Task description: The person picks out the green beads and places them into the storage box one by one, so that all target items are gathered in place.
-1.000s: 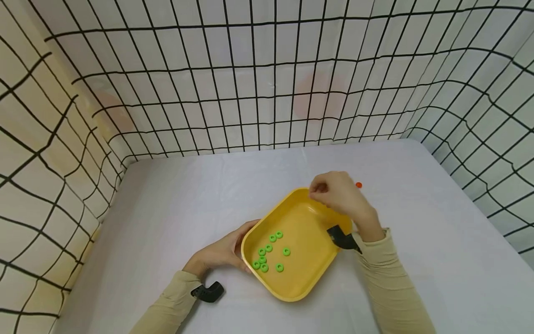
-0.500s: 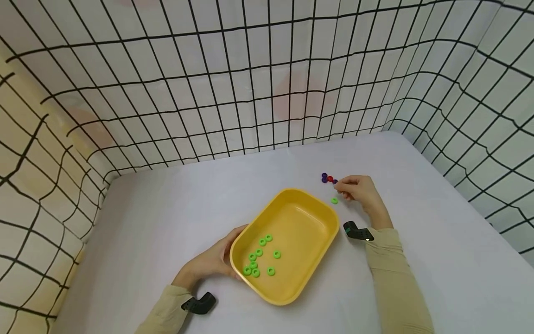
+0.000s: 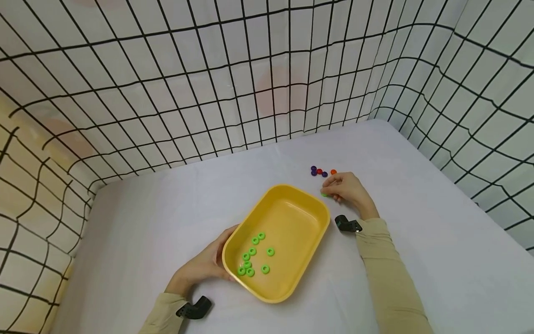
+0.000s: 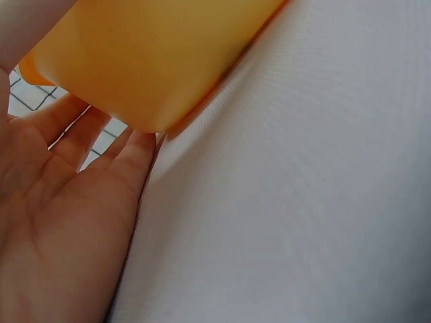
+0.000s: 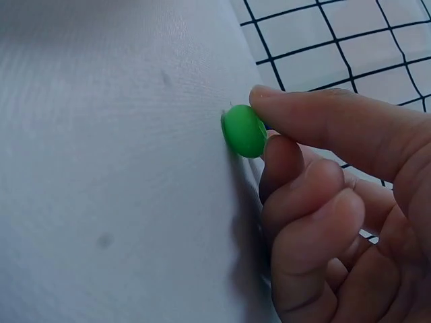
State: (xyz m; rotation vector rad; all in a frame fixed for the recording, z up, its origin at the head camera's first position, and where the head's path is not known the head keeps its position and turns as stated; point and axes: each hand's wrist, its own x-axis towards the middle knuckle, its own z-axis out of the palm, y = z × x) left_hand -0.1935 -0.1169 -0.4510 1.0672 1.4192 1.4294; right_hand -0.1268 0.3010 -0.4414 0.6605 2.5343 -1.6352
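A yellow plastic tray (image 3: 292, 227) sits at an angle on the white-covered table, with several green ring beads (image 3: 265, 269) lying toward its near left end. My left hand (image 3: 204, 263) grips the tray's left side; in the left wrist view its fingers (image 4: 138, 151) reach under the tray's rounded corner. Beyond the tray's far right corner, my right hand (image 3: 349, 189) is down at the table. Its thumb and index finger pinch the edge of one green ring bead (image 5: 244, 131), which stands out past the fingertips in the right wrist view. The other fingers are curled in.
Past the right hand lie an orange bead (image 3: 333, 172), a red bead (image 3: 319, 171) and a few purple beads (image 3: 314, 168). Black wire mesh (image 3: 233, 88) rises along the back and both sides. Each wrist wears a small black camera (image 3: 347, 224).
My right hand has moved off the tray's far end to the loose beads, then onto the green ring bead, uncovering the orange bead. The left hand keeps its grip; the head view has shifted.
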